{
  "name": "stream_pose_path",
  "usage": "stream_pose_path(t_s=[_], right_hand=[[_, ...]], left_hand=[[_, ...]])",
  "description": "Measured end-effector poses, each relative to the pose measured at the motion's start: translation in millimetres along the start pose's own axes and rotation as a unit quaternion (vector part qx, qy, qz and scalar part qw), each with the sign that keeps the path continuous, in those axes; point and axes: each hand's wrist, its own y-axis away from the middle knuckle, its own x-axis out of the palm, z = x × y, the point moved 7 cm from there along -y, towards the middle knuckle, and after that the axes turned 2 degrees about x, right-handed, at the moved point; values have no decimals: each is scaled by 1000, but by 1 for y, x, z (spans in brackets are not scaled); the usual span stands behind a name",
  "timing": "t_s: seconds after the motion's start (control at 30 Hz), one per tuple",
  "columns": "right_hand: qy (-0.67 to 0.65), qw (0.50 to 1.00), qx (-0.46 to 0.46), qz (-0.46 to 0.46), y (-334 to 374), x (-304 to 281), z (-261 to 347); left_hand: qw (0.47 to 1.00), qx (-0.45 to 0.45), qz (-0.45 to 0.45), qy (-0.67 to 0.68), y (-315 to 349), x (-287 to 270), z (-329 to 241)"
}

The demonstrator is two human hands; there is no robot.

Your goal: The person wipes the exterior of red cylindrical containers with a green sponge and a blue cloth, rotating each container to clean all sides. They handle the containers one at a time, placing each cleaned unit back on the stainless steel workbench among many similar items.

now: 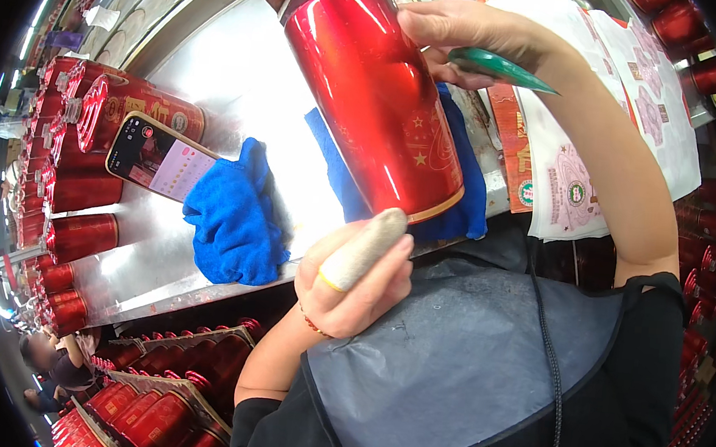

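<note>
A large glossy red bottle [369, 97] with gold stars and a gold base rim lies tilted before me, its neck end pointing away. My left hand [355, 279] is closed at the bottle's base, supporting it; one finger wears a pale cloth finger cover. At the far end, my right hand [468, 39] rests its thumb and fingers against the bottle's side near the shoulder. A flat green scraper [504, 68] is held in that same hand, sticking out below the fingers. Under the bottle a blue cloth [469, 169] lies spread on the metal table.
Left of the bottle, a crumpled blue cloth [239, 217] props a lit phone [159, 159]. Several red bottles [84, 238] line the table's left side. White and red printed sheets [568, 157] are stacked at right. Crates of red bottles [157, 423] stand lower left.
</note>
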Motion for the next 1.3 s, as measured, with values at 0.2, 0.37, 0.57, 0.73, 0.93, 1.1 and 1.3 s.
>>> stream_pose_path(t_s=[0.2,0.37,0.57,0.73,0.93,1.1,1.3], right_hand=[[-41,998,-56,11,-13,13,-5],[219,966,7,-134,5,15,35],[-63,997,-44,15,-10,12,-9],[90,993,-21,-68,4,18,26],[4,1000,-7,29,-2,4,7],[15,997,-55,-56,-4,17,10],[17,996,-74,-47,6,12,19]], left_hand=[[1000,9,-8,14,2,0,0],[999,23,25,1,-6,0,-3],[1000,8,12,2,-6,-2,-4],[1000,9,21,0,-6,-3,-2],[1000,0,18,-1,-7,-2,-4],[999,-1,37,-16,-9,-3,-5],[999,-4,38,-28,-10,-3,-7]])
